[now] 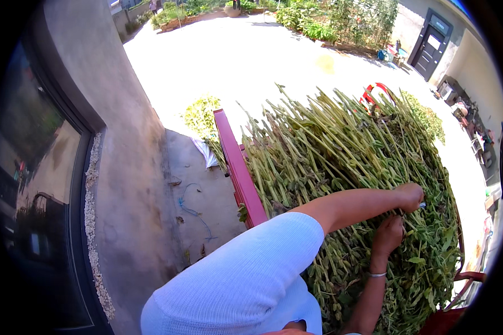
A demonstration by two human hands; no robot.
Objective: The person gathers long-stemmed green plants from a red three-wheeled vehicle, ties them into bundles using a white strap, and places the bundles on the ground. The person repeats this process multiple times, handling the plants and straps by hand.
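A big heap of green stalks [324, 145] is seen piled alongside a red rail [240, 167], many bare ends pointed at the sunlit yard [207, 72]. Both hands are set in the heap's right-hand part, close tog.: L hand [411, 196] is reached across, w/ a white sleeve [229, 273] above the elbow; R hand [388, 234], w/ a bangle [378, 274] at the wrist, is placed just nearer. Fingers of both are curled in narrow; what's gripped can't be told, tho' stalks are prob. held. Step in hand is judged to be sorting or working stalks by hand, approx. mid-job. For the next move, a firm hold w/ one hand and a careful pull w/ the other seem req'd, w/o snagging neighboring stems.
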